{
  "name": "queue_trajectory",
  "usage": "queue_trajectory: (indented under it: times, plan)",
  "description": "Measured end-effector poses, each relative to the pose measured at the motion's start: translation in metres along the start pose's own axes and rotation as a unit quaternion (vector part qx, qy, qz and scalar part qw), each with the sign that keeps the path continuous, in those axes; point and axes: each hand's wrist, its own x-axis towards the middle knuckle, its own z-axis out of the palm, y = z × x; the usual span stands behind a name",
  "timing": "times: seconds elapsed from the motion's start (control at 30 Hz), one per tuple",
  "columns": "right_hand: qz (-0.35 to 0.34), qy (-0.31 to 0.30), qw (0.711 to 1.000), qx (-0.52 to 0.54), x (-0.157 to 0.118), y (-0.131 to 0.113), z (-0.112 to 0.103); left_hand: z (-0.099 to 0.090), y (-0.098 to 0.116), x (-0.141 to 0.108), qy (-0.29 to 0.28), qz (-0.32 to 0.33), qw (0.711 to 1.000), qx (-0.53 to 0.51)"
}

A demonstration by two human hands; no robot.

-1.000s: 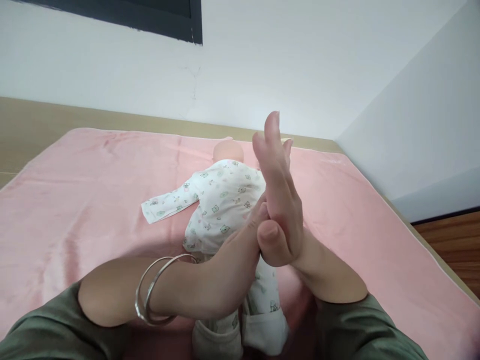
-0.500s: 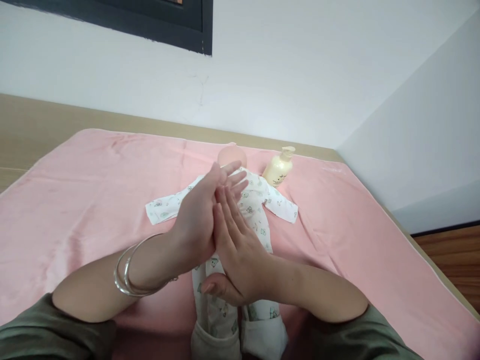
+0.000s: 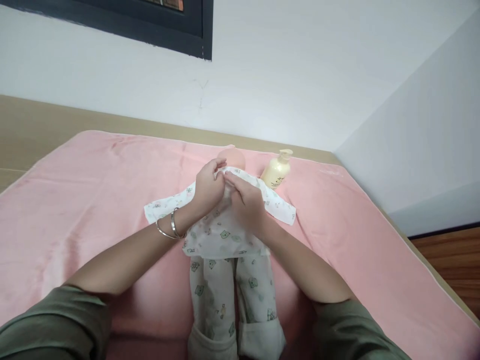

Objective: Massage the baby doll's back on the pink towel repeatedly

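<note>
A baby doll in a white printed top (image 3: 221,240) and matching trousers (image 3: 215,295) lies on its back, its sleeves spread out. Its smooth round head (image 3: 233,156) shows beyond my hands. My left hand (image 3: 210,186), with silver bangles (image 3: 173,224) at the wrist, is over the upper chest near the neckline, fingers apart and slightly bent. Close beside it, my right hand (image 3: 248,202) has its fingers reaching up and left toward the left hand. Its lower edge is blurred. Neither hand visibly holds anything. The fingertips partly hide the doll's collar.
A cream pump bottle (image 3: 276,172) leans at the right of the doll's shoulder. A pink cloth (image 3: 112,200) spreads under everything on a wooden surface (image 3: 33,120). White walls (image 3: 281,75) rise behind and at the right, with a dark window frame (image 3: 180,25) at upper left.
My palms were pressed together above the doll. They have parted and moved forward toward the neckline, uncovering the lower top and more of the trousers.
</note>
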Motion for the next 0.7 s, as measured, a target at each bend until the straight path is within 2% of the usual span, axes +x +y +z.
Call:
queue_trajectory:
  times: [0.07, 0.17, 0.27, 0.4, 0.5, 0.6, 0.7]
  plan:
    - [-0.007, -0.033, 0.999, -0.038, 0.004, 0.019, 0.013, 0.005, -0.009, 0.0, 0.003, 0.037, 0.998, 0.055]
    - [-0.02, -0.082, 0.992, -0.091, 0.003, 0.033, 0.02, 0.01, -0.02, -0.004, -0.003, 0.063, 0.992, 0.11]
    - [-0.007, -0.133, 0.983, -0.125, 0.006, 0.038, 0.014, 0.012, -0.029, -0.008, -0.002, 0.073, 0.989, 0.127]
    - [0.05, -0.176, 0.969, -0.167, 0.02, 0.044, 0.0, 0.012, -0.036, -0.013, -0.012, 0.077, 0.982, 0.172]
    - [0.105, -0.175, 0.954, -0.22, 0.023, 0.041, -0.006, 0.011, -0.037, -0.016, -0.023, 0.081, 0.976, 0.2]
    - [0.148, -0.136, 0.932, -0.302, 0.009, 0.025, -0.003, 0.01, -0.036, -0.017, -0.037, 0.081, 0.972, 0.22]
    - [0.098, -0.122, 0.92, -0.358, -0.006, 0.008, 0.003, 0.009, -0.034, -0.015, -0.058, 0.086, 0.966, 0.237]
